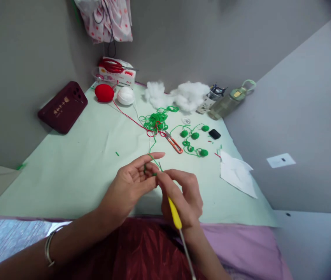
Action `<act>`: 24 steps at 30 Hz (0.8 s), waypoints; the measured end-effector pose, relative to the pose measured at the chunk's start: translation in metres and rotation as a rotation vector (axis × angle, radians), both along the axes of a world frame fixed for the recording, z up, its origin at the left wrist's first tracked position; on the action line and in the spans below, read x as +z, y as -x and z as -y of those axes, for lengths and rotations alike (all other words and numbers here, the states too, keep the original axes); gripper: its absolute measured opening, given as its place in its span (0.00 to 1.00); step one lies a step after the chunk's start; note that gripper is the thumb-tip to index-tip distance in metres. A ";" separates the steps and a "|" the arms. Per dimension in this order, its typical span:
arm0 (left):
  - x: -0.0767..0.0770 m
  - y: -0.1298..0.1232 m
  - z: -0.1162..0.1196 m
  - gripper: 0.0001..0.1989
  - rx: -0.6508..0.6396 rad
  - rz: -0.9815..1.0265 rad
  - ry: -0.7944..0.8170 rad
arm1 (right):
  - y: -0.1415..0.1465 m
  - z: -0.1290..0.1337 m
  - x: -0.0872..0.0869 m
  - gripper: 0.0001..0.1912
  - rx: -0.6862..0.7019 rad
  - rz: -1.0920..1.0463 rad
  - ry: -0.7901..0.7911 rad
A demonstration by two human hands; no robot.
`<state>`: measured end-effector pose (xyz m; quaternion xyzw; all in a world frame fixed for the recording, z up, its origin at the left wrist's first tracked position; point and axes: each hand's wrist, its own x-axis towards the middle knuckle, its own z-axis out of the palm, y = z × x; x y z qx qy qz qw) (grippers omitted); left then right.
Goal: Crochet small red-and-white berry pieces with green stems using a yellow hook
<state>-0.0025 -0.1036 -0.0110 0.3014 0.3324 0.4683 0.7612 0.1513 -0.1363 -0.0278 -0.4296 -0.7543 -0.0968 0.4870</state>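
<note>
In my right hand (pixel 183 194) is a crochet hook with a yellow handle (pixel 174 213), its thin metal tip reaching toward my left fingers. Green yarn (pixel 154 159) loops over the raised index finger of my left hand (pixel 133 179). Between left thumb and fingers I pinch a small bit of green crochet work (pixel 154 174), mostly hidden. The strand runs up to a loose tangle of green yarn (pixel 155 119) on the table. Orange-handled thread snips (pixel 174 143) lie just beyond my hands, near several small green crocheted balls (pixel 195 135).
A red yarn ball (pixel 104 93) and a white yarn ball (pixel 126 96) sit at the back left, by red scissors (pixel 112 66). White stuffing (pixel 190 96), a pen cup (pixel 206 104) and a bottle (pixel 226 103) stand behind. A phone (pixel 63 107) leans left; white paper (pixel 238 173) lies right.
</note>
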 end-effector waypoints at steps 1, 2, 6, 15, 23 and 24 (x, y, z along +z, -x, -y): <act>0.000 0.001 -0.001 0.22 -0.044 0.042 0.054 | 0.000 0.000 -0.001 0.18 -0.012 -0.032 0.006; -0.001 0.002 -0.003 0.22 -0.083 0.080 0.104 | 0.000 -0.001 0.000 0.17 0.001 -0.098 0.037; -0.001 0.006 -0.009 0.19 -0.110 0.140 0.150 | -0.002 -0.006 0.010 0.14 0.151 -0.556 0.220; 0.001 0.002 -0.003 0.21 -0.028 -0.005 -0.022 | -0.001 -0.008 0.007 0.16 0.127 -0.335 0.228; 0.000 0.008 -0.013 0.11 -0.108 0.139 0.126 | -0.006 -0.010 0.013 0.12 0.153 -0.598 0.248; 0.000 0.008 -0.013 0.11 -0.099 0.120 0.107 | -0.006 -0.012 0.015 0.11 0.179 -0.651 0.283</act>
